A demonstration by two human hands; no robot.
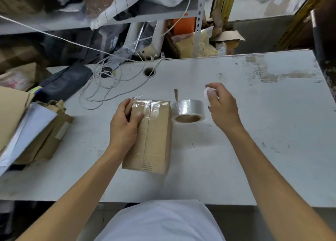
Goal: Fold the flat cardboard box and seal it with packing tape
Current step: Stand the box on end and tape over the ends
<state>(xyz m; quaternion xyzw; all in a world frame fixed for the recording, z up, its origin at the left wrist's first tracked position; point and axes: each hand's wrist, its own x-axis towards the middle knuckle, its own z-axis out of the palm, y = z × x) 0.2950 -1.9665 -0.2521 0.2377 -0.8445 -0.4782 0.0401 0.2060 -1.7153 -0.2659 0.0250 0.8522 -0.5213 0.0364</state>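
A small folded cardboard box (154, 139) lies on the white table (254, 131), its top seam facing up with clear tape across the far end. My left hand (125, 124) grips the box's far left corner, thumb pressed on the top face. A roll of clear packing tape (188, 110) sits flat on the table, touching the box's right side. My right hand (221, 104) hovers just right of the roll, fingers loosely curled and blurred, with a small whitish thing at its fingertips that I cannot make out.
Flat cardboard and a silvery sheet (31, 128) are stacked at the table's left. A tangle of white cord (101, 88) lies at the back left beside a cable hole (149, 71). Cluttered shelves stand behind. A small brown tape scrap (175, 94) sits behind the roll.
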